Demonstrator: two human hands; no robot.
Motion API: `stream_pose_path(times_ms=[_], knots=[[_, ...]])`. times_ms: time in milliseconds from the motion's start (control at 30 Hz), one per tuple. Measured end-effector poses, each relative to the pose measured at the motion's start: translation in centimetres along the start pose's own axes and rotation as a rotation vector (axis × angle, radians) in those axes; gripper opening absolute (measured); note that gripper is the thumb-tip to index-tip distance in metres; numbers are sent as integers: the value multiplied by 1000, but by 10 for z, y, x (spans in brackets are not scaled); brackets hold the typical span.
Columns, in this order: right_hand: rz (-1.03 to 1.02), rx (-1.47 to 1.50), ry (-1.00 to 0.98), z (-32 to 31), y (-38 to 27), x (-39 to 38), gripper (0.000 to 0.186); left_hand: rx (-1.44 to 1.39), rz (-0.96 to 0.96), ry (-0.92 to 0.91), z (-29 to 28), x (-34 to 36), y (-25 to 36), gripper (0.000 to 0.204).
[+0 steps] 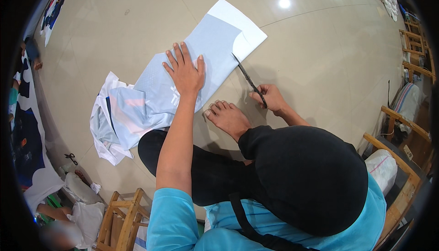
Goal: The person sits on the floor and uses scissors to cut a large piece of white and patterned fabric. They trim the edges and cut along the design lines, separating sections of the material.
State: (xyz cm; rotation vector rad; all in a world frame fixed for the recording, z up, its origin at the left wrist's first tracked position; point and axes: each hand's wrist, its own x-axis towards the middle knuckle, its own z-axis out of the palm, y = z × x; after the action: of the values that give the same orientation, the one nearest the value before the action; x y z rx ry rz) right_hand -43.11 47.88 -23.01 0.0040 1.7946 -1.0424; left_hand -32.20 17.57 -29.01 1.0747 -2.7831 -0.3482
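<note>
Far left edge there's dark blue and white cloth (pixel 25 146) spread along the floor, with a small pair of black scissors (pixel 71 158) lying near it and a few white bundles (pixel 80 191) below. A wooden stool (pixel 123 214) sits at the bottom left, just beside the person's blue sleeve.

Moving in, there's a crumpled heap of white and pale blue fabric pieces (pixel 112 123) on the beige tiled floor (pixel 320 45), and on top of it runs a long pale blue garment panel (pixel 201 45) stretching up and to the right, with a white sheet (pixel 242 27) under its far end. You can see a curved neckline sort of cutout up there.

The left hand (pixel 185 70) is flat on the panel, palm down, fingers spread out, pressing it to the floor. Not gripping anything, just holding it down.

Just right of that, a bare foot (pixel 228 118) is planted on the floor right by the panel's edge, with the knee in black trousers (pixel 302 173) bent up toward the camera.

The right hand (pixel 272 98) is closed around the handles of the long black shears (pixel 249 81), blades pointing up and left with the tip touching the edge of the panel near the cutout. Can't tell if the blades are parted or together.

Far right: wooden chair frames (pixel 402 127) and a white sack (pixel 382 166).
</note>
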Motion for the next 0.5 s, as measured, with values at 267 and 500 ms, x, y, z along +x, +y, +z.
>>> stream_pose_path(times_ms=[267,500], knots=[[-32,81,53,17,25,7,32,-9,-2,-3,0,0,0,85],[-62,36,97,21,26,5,29,-13,-4,-5,-1,1,1,85]])
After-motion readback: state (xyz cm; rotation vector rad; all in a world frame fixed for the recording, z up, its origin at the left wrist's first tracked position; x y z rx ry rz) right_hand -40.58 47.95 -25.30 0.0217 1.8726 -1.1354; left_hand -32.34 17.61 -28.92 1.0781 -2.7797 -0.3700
